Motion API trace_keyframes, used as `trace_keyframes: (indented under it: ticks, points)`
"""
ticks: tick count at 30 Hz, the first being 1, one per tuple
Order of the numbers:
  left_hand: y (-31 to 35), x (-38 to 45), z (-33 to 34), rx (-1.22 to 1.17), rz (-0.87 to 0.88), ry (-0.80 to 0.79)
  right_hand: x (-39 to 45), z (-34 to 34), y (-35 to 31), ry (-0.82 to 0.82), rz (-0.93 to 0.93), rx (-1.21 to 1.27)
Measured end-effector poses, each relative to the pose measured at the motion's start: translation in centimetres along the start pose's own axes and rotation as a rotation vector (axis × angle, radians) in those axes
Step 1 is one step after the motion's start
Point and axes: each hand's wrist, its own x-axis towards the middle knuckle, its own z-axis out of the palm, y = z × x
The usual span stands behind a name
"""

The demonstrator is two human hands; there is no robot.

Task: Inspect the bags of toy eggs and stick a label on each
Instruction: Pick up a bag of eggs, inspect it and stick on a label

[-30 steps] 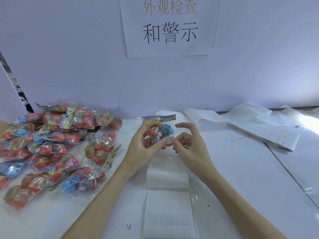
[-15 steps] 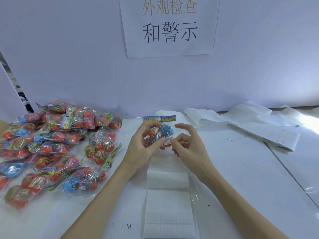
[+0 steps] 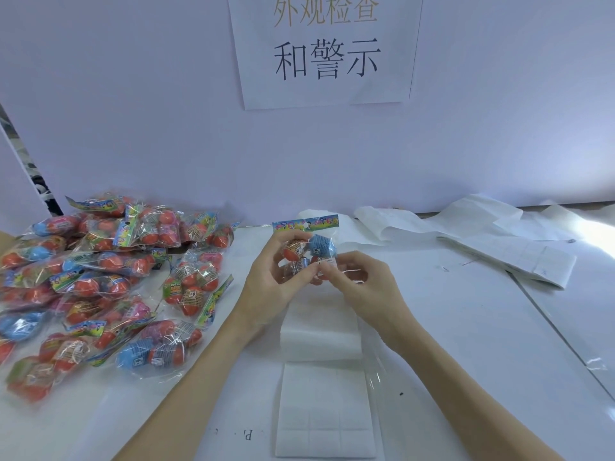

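Progress check: one bag of toy eggs (image 3: 307, 251) is being held up above the table (image 3: 449, 327), centre frame, well clear of the pile of bags (image 3: 100, 281) heaped on the table's left. Can't tell whether that pile is labelled or unlabelled; a few eggs are showing small white printed patches, but those may be part of the wrappers. So I'm judging the job as mid-run, with at least this bag in hand and possibly many left. Label sheet (image 3: 326, 407) is lying flat on the table near the bottom edge, between the forearms, grid of white stickers visible; how many are gone, can't tell. More white sheets (image 3: 509, 257) are lying at the right rear, looking like spent backing or spare stock. Left hand (image 3: 271, 277) is gripping the bag from the left, fingers curling round the orange egg, thumb at the front. Right hand (image 3: 362, 284) is coming in from the right, fingers curled, thumb and forefinger pinching at a small white label (image 3: 327, 262) sitting against the bag's lower right, just below the blue egg. Whether the label is fully stuck down or only being placed, I can't confirm; looks like the press-on step. Both forearms are angling in from the bottom corners, hands touching at the bag.
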Motion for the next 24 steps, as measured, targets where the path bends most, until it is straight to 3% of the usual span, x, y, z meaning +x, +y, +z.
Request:
trace_keyframes:
  ticks: [4, 7, 13, 20, 24]
  points:
    - [0.2, -0.1, 0.2, -0.068, -0.001, -0.026, 0.1, -0.8, -0.1, -0.158, 0.148, 0.466]
    - [0.1, -0.1, 0.4, -0.082, -0.016, -0.039, 0.4, -1.3, -0.2, -0.257, 0.203, 0.637]
    - [0.0, -0.2, 0.5, -0.066, -0.004, -0.028, 0.9, -1.8, -0.1, -0.269, 0.266, 0.651]
    - [-0.1, -0.1, 0.6, -0.049, -0.027, 0.010, 0.5, -1.1, 0.1, -0.161, 0.121, 0.446]
    - [0.0, -0.2, 0.9, -0.069, -0.020, 0.005, 0.5, -1.8, -0.4, -0.230, 0.181, 0.593]
